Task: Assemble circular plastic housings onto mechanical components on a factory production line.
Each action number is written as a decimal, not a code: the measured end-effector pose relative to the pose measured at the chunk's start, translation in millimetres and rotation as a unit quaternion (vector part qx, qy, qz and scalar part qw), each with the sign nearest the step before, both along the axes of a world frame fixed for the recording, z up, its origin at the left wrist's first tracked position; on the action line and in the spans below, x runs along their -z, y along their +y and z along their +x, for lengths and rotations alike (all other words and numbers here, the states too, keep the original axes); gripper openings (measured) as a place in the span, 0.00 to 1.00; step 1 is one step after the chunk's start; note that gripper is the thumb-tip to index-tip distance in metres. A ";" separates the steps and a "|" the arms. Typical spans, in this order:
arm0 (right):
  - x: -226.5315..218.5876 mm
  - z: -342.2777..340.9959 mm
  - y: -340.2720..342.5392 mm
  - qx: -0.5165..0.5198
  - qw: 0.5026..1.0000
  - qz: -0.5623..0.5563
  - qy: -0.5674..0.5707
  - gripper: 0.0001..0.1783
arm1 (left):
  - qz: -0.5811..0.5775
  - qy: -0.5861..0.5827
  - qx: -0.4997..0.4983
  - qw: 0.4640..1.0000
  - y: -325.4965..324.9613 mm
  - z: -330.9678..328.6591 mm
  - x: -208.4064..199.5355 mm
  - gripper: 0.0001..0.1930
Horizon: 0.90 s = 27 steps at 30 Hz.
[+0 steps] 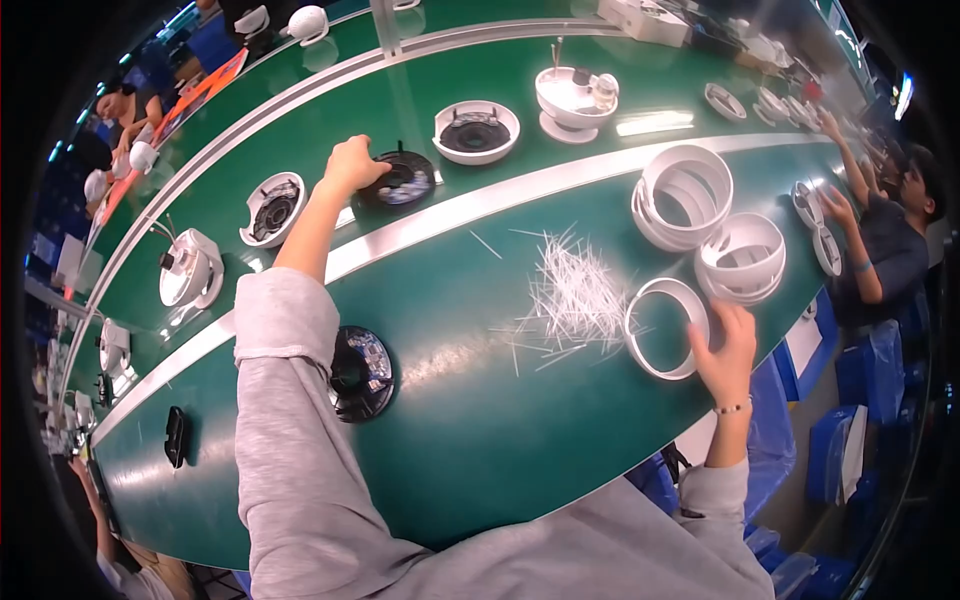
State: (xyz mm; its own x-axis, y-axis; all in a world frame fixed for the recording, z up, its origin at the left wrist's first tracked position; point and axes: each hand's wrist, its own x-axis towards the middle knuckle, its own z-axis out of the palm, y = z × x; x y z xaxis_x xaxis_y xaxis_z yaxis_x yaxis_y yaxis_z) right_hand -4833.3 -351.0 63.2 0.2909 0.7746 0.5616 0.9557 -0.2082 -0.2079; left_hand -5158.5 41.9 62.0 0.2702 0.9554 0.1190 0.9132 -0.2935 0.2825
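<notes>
— Where are your hands in the head view?

— My left hand (352,165) is stretched out across the metal rail (480,205), fingers closed down on the rim of a black disc (400,180) on the far green belt (330,110). My right hand (727,352) lies open, fingers spread, touching the edge of a white ring (668,328) on the tabletop (470,430).

— What's around the ring?

— A heap of thin white ties (572,290) just to its left, two stacks of rings (700,215) beyond it. A second black disc (360,372) sits by my left sleeve.

— How will they handle?

— The ring looks light, stiff plastic, thin-walled and smooth; I'd pinch it across the wall. The disc seems heavier, perhaps delicate in the middle, so I'd hold it by the rim.
</notes>
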 end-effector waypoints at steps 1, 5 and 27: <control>-4.7 2.4 -6.4 -0.053 0.995 -0.066 0.054 0.34 | -0.002 -0.030 0.004 1.000 0.2 -2.3 -3.1 0.26; -44.1 -26.0 10.7 -0.271 0.935 -0.225 0.045 0.56 | -0.206 -0.224 0.033 0.952 -27.8 -13.6 -41.3 0.15; -76.9 -42.6 72.3 -0.292 0.840 -0.443 -0.114 0.69 | -0.259 -0.641 0.154 0.705 -194.7 -110.1 -51.4 0.15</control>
State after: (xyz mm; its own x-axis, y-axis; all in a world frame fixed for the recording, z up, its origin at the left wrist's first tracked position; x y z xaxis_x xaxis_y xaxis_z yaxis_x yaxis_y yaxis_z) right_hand -4875.9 -278.7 140.2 -0.3209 0.8910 -0.3212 0.9425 0.3338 -0.0156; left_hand -5268.6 -152.8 113.4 0.4629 0.8795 0.1106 -0.2760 0.0245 0.9609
